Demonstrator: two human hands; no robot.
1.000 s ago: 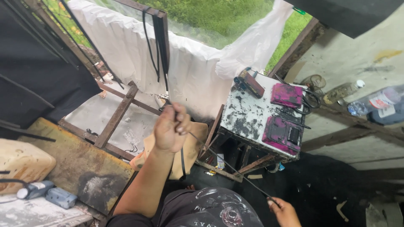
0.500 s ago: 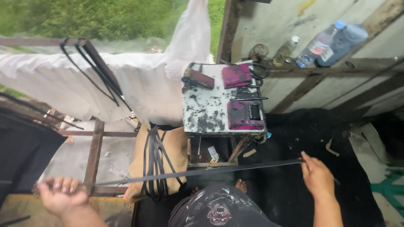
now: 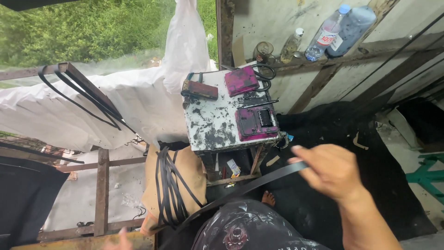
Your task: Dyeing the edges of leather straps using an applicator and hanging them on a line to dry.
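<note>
My right hand [image 3: 334,172] is closed around one end of a long, flat black strip [image 3: 240,190]. The strip runs down and to the left across my lap toward the bottom edge. Only the fingertips of my left hand [image 3: 121,240] show at the bottom edge, near the strip's lower end; its grip is hidden. Several more black strips [image 3: 167,187] hang looped over a tan padded board [image 3: 190,169] just left of my knees. My dark printed shirt [image 3: 245,229] fills the bottom centre.
In front of me stands a small stained white table [image 3: 212,125] carrying two pink boxes [image 3: 255,121], a brown case [image 3: 200,89] and scissors. Bottles [image 3: 326,34] stand on a wooden ledge at the back right. White plastic sheeting [image 3: 138,99] and a rusty metal frame [image 3: 101,185] are at the left.
My view has tilted left and closer. My right hand has risen toward the table with the strip. My left hand has dropped almost out of view at the bottom edge.
</note>
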